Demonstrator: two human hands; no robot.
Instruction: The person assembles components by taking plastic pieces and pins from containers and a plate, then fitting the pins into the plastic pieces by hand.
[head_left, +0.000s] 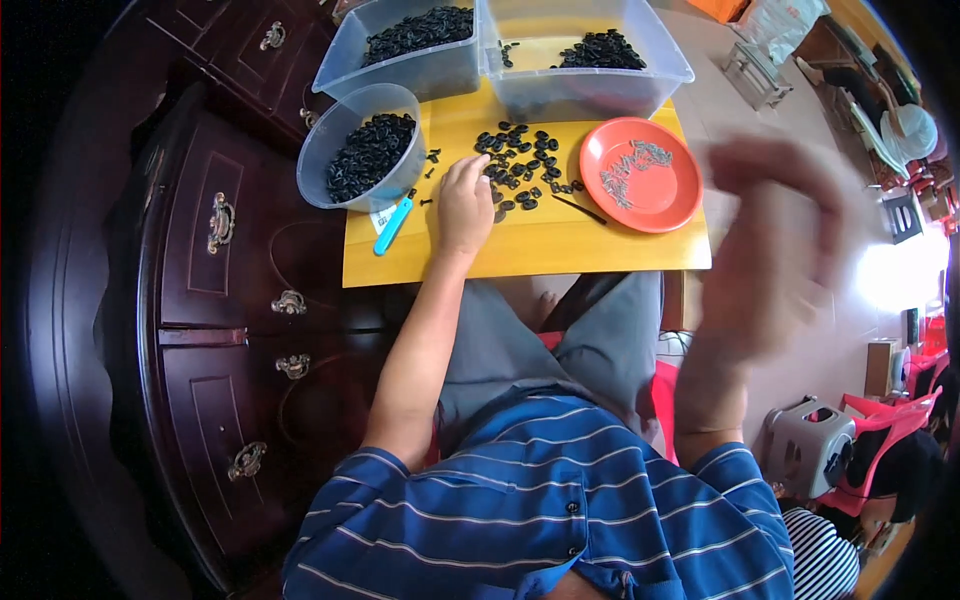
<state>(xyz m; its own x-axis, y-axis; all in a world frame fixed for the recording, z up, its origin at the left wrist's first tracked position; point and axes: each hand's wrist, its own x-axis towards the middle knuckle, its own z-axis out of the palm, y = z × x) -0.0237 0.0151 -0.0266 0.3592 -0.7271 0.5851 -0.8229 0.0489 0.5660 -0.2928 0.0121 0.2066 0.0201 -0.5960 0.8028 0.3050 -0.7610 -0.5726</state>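
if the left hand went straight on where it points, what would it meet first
The left hand would likely meet loose black pieces first, though its height above the yellow table is unclear.

Open lane: near edge of yellow tabletop (560,258), right of left hand (467,200). Blocked far by rectangular bins (590,97), left by round tub (318,165), right by orange-red dish (665,205).

Shiny plastic ovals (529,204), smooth plastic plate (676,204)

white-striped blue shirt (530,490), short sleeves (355,500), dark round buttons (572,507), grey trousers (490,345)
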